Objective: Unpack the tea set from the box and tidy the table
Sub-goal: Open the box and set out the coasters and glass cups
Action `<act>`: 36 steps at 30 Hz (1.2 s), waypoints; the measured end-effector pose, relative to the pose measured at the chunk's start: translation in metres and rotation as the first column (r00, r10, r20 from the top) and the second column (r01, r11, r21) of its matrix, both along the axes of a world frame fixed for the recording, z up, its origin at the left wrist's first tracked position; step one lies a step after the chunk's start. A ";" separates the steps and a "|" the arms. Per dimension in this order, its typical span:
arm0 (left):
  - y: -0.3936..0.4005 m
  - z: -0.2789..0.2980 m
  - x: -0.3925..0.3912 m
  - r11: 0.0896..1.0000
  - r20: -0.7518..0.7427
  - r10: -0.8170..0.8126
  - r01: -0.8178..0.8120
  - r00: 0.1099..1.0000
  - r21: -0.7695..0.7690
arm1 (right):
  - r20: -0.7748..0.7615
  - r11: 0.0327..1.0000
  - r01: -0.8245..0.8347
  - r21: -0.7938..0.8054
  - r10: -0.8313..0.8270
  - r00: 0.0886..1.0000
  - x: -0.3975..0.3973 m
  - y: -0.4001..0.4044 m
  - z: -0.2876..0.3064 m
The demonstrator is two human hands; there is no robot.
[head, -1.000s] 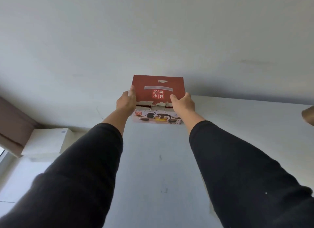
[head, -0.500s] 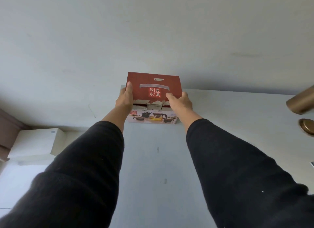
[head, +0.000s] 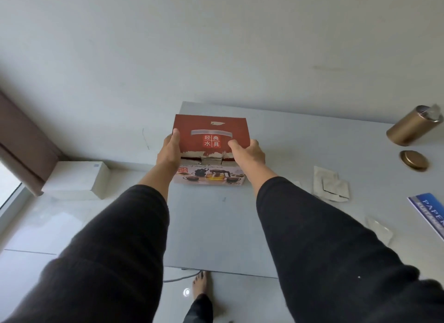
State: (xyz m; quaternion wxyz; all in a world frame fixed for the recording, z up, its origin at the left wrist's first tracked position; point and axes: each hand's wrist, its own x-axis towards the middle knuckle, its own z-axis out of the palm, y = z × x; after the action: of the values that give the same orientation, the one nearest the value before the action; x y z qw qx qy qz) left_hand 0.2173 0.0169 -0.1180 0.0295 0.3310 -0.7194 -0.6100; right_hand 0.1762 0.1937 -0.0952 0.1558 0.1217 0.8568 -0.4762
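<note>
The red box (head: 210, 140) sits near the tabletop's (head: 216, 226) far left corner, left hand (head: 169, 152) and right hand (head: 248, 152) gripping its sides. Best to steady it and lift the torn flap gently; breakables are probably inside.

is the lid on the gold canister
No, the gold canister stands open with something clear sticking out, and its round lid lies apart on the table.

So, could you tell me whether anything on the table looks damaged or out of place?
The red box has a torn, ragged front lid edge. The gold canister lies tipped over, its lid off beside it.
</note>
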 end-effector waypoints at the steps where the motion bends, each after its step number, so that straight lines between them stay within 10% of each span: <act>1: 0.003 -0.002 0.012 1.000 0.000 0.006 -0.006 1.000 0.001 | 0.002 1.000 -0.007 0.002 0.007 1.000 0.011 0.003 -0.001; 13: 0.027 0.001 0.057 0.988 0.041 0.046 -0.039 0.998 -0.151 | 0.005 0.980 -0.031 0.196 0.031 1.000 0.061 0.014 -0.009; 19: 0.020 0.014 0.050 0.945 0.141 0.093 -0.043 0.986 -0.324 | -0.290 0.913 0.180 0.365 -0.072 0.954 0.067 0.005 0.006; 36: 0.003 0.009 0.054 0.921 0.141 0.026 0.031 0.990 -0.389 | 0.016 0.951 0.308 -0.020 -0.307 0.951 0.102 -0.024 -0.013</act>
State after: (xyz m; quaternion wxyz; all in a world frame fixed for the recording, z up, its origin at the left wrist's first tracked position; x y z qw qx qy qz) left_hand 0.2709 0.0196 -0.1088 0.0421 0.3606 -0.8271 -0.4292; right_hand 0.2779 0.1700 -0.1079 0.0866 0.2549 0.8210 -0.5034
